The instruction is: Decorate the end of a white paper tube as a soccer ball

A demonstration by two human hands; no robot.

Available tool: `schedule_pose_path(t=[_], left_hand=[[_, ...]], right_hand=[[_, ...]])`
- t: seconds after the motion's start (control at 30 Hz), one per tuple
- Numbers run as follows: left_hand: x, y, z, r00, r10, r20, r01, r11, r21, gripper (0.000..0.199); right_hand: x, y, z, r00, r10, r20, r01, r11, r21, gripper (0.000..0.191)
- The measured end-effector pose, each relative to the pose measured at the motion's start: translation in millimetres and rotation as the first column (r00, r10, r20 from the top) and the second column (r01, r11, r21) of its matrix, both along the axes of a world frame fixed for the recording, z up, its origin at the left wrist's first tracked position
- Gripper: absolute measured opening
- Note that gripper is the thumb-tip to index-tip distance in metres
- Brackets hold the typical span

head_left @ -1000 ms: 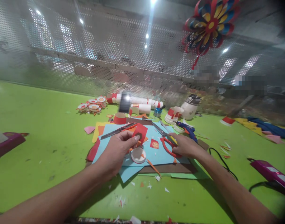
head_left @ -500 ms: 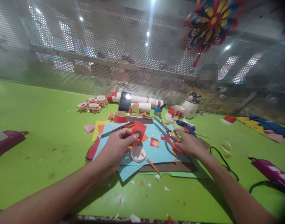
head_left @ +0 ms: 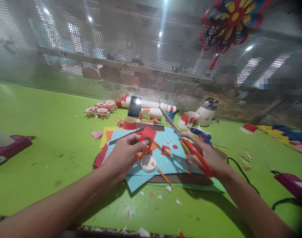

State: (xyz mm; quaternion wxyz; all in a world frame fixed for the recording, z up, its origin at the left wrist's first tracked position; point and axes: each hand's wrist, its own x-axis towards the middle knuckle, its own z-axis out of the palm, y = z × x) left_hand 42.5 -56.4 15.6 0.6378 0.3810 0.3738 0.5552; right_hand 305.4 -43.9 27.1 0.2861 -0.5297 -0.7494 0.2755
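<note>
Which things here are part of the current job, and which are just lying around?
Seems in use:
red paper, in the left hand
orange-handled scissors, in the right hand

Seems idle:
phone
pink paper scrap
left purple power strip
white jug with dark top

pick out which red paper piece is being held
The red piece pinched in the left hand; the gold-printed one and the small red scrap lie on the blue paper.
</note>
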Motion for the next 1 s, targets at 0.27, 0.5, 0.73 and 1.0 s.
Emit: schedule_pose_path(t=[0.27, 0.5, 0.73, 1.0], left_hand=[[0, 0, 1.8, 0.996, -0.007, 0.093, 0.016, 0.995, -0.099, 0.016], [-4, 5, -3.0, 0.996, 0.008, 0.088, 0.003, 0.992, -0.125, 0.014], [-4, 3, -2.0, 0.993, -0.003, 0.121, 0.02, 0.99, -0.138, 0.018], [0, 1, 1.2, 0.992, -0.051, 0.116, 0.067, 0.988, -0.137, 0.025]], right_hand=[[5, -3, -6.3, 0.991, 0.132, 0.016, -0.132, 0.991, -0.024, 0.046], [2, -9, -5.4, 0.985, 0.171, 0.007, -0.171, 0.985, -0.021, 0.033], [-8, -21, 2.1, 0.982, 0.17, -0.085, -0.176, 0.982, -0.071, 0.033], [-18, -25, 0.5, 0.987, 0.083, -0.14, -0.085, 0.996, -0.008, 0.037]])
